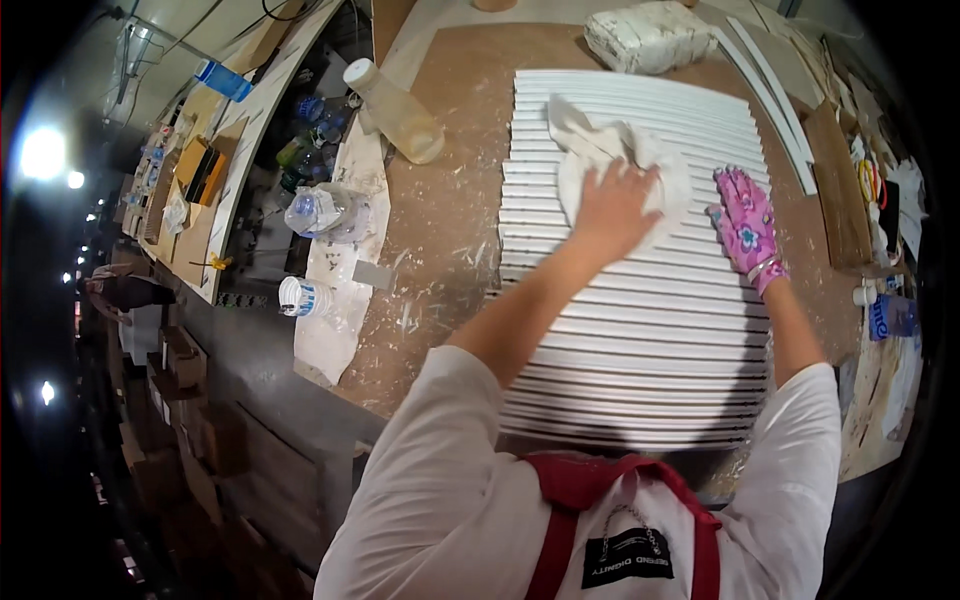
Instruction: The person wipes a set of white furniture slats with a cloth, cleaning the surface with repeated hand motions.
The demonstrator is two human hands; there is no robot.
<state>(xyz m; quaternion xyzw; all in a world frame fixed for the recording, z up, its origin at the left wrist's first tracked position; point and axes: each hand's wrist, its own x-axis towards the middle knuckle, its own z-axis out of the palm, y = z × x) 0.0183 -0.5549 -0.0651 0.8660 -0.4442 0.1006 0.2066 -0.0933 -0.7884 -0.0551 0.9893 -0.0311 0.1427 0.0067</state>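
My bare left hand lies with fingers spread on a white cloth, pressing it onto a row of white slats. The cloth is partly bunched beyond my fingertips. My right hand wears a pink flowered glove and rests flat at the right ends of the slats, its thumb apart from the fingers. Nothing shows in it. The slats lie side by side, crosswise in front of me, with uneven ends on the left.
A brown, paint-spattered worktable bears the slats. A wrapped white bundle and loose white strips lie at the back. To the left stand a cloudy bottle, a clear jug and a white cup. A wooden box is at right.
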